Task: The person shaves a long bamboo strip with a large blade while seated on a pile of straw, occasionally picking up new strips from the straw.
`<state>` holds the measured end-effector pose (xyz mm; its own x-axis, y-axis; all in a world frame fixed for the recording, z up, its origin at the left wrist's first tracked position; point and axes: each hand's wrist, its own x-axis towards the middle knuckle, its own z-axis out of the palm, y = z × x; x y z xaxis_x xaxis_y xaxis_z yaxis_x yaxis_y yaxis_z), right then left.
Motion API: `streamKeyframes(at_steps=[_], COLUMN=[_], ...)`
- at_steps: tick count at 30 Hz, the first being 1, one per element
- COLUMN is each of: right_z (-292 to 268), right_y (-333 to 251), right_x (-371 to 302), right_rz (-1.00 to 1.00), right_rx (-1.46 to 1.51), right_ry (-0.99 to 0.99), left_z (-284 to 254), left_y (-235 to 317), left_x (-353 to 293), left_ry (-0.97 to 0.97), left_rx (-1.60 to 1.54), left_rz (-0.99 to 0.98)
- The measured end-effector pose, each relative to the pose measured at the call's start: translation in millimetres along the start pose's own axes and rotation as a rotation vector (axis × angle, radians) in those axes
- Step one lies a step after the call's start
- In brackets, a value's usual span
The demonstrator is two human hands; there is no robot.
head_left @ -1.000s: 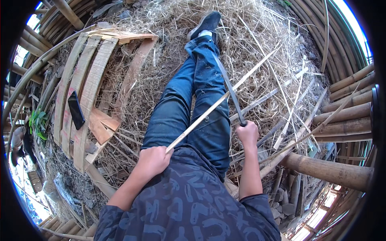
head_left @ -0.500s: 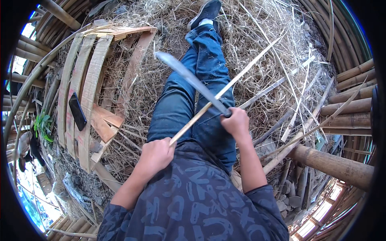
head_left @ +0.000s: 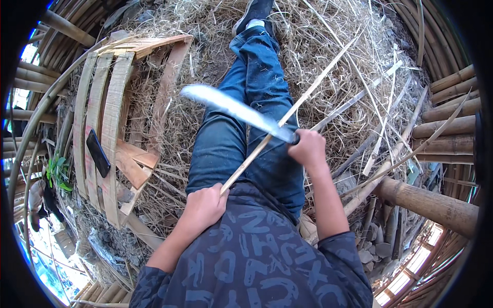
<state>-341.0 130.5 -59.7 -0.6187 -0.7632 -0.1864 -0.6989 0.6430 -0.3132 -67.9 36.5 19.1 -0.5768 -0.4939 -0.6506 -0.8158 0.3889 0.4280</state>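
My left hand [head_left: 206,206] is closed round the near end of a long, pale bamboo strip [head_left: 312,88], close to my waist. The strip slants away over my thighs toward the far right. In my right hand [head_left: 309,148] is the dark handle of a machete [head_left: 231,107]. Its broad, bright blade points to the far left and crosses the strip about midway, above my legs. Whether the edge bites into the strip or only lies against it, I cannot tell. My jeans-clad legs [head_left: 221,149] stretch out beneath both.
On the left stands a slatted wooden crate [head_left: 114,102] with a black phone [head_left: 98,153] on it. Dry shavings [head_left: 328,56] cover the ground. At the right lie several loose bamboo strips [head_left: 377,133] and a thick bamboo pole [head_left: 431,205]. Bamboo walls curve around.
The machete's blade has swung to lie flatter and now catches bright light. My right hand has shifted slightly right and nearer the far side. The strip stays at about the same slant.
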Motion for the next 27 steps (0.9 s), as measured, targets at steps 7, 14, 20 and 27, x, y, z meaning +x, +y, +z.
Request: streamKeyframes(at_steps=[7,14,20,27], right_z=[-2.9,-8.5,-4.6,-12.9], right_y=[-8.8,24.9,-13.2,39.2], right_x=[-12.6,12.6,-4.6,38.4], right_rz=[0.058,0.132,-0.132,0.131], right_rx=[-0.039,-0.052,-0.073,-0.01], right_ry=[-0.105,-0.079,-0.23,-0.068], left_z=[9.8,5.5,9.9,6.8], left_y=[-10.0,-9.3,-8.5,-12.0], left_x=[6.9,3.3,4.9,-0.7], left_ry=[0.007,0.037,-0.005,0.022], left_rx=[0.048,0.069,0.084,0.064], left_rz=[0.06,0.051,0.057,0.023])
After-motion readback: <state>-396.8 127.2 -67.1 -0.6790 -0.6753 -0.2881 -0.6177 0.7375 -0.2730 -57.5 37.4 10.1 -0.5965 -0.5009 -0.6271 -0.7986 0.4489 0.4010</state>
